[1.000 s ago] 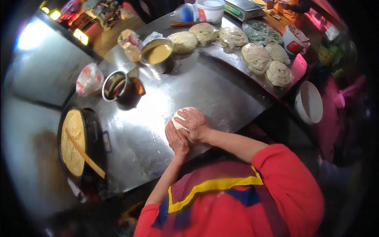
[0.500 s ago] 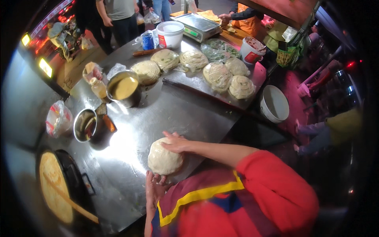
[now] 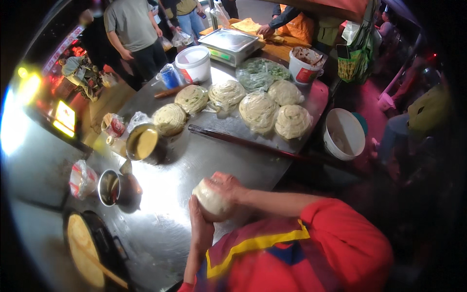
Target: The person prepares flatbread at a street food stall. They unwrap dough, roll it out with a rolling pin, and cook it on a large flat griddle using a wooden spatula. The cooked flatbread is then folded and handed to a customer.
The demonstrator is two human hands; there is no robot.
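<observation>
A smooth, pale dough ball (image 3: 212, 203) is gripped between my two hands near the close edge of the steel worktop (image 3: 160, 228). My left hand (image 3: 200, 221) cups its near left side, fingers pointing up along it. Over the far right side curls my right hand (image 3: 226, 186), its fingertips pressed into the top. Whether the ball still touches the steel is hard to tell. Beyond it a long dark rolling pin (image 3: 233, 138) lies slantwise. Behind the pin sit several coiled dough rounds (image 3: 259, 113), at least some under clear plastic.
At left are a steel pot of yellowish batter (image 3: 144, 143), a smaller steel pot (image 3: 111, 188) and a black pan (image 3: 99, 243) with a flatbread and wooden stick. A scale (image 3: 231, 45) and white tubs (image 3: 193, 63) stand at the back. A white bucket (image 3: 344, 134) is at right.
My left hand has come up from the ball's near edge to cup its side. The dough ball is now held between both hands and looks tilted. The whole view has shifted slightly.
</observation>
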